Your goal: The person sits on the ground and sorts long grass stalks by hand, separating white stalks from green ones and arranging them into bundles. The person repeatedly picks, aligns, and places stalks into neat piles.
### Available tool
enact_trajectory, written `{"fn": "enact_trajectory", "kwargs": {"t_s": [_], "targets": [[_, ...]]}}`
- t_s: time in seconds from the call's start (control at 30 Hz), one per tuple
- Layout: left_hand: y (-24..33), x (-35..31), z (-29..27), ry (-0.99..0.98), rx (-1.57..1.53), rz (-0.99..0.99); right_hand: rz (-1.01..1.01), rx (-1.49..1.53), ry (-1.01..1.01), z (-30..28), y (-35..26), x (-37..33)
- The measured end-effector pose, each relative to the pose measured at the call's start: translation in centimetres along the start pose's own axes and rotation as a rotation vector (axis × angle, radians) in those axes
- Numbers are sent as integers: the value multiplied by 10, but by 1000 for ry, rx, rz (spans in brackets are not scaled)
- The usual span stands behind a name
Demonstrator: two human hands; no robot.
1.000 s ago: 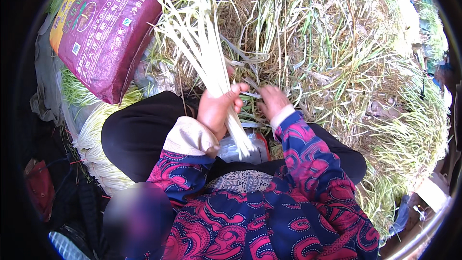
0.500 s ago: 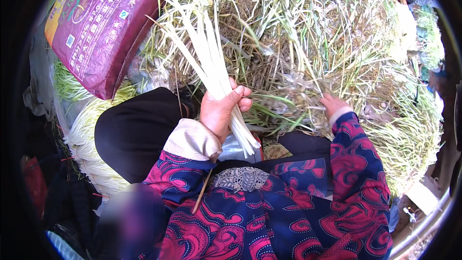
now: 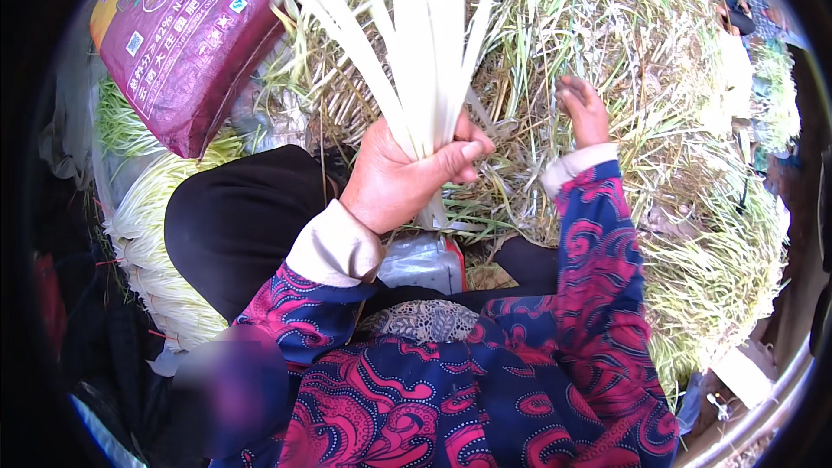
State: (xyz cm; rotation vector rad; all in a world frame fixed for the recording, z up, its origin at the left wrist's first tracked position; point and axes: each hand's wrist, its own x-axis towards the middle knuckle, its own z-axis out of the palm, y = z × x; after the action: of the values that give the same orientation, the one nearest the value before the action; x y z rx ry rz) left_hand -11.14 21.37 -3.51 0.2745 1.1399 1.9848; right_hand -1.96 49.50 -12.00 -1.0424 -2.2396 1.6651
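My left hand [image 3: 412, 173] is raised at the centre, its fingers wrapped round a bunch of pale stalks [image 3: 425, 43] that look like blanched garlic chives. The stalks fan out above the fist, and their lower ends show faintly below it. My right hand [image 3: 586, 111] is to the right, over a heap of loose green and straw-coloured stalks [image 3: 685, 121]. Its fingers are loosely bent and somewhat apart, and I see nothing held in them.
A purple and yellow printed sack [image 3: 186, 43] lies at the upper left. Below it are bundled pale stalks [image 3: 143, 243] beside my dark-clad knee [image 3: 247, 225]. A clear plastic package [image 3: 422, 263] with a red edge sits before my lap. A curved pale rim [image 3: 763, 425] runs along the lower right.
My left hand has lifted the bunch and turned it more upright, nearer the view. My right hand has moved up and slightly left, away from the dry stalks it was touching.
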Motion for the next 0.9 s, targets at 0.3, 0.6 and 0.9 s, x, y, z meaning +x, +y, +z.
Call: {"fn": "enact_trajectory", "kwargs": {"t_s": [0.3, 0.6, 0.9], "targets": [[-22, 10, -6, 224, -247, -327, 283, -445, -81, 91, 82, -38], [-18, 6, -6, 214, -344, -343, 129, 479, 343, -32, -25, -60], [-15, 2, -2, 161, -416, -247, 12, 185, 246, -1, -62, -87]]}}
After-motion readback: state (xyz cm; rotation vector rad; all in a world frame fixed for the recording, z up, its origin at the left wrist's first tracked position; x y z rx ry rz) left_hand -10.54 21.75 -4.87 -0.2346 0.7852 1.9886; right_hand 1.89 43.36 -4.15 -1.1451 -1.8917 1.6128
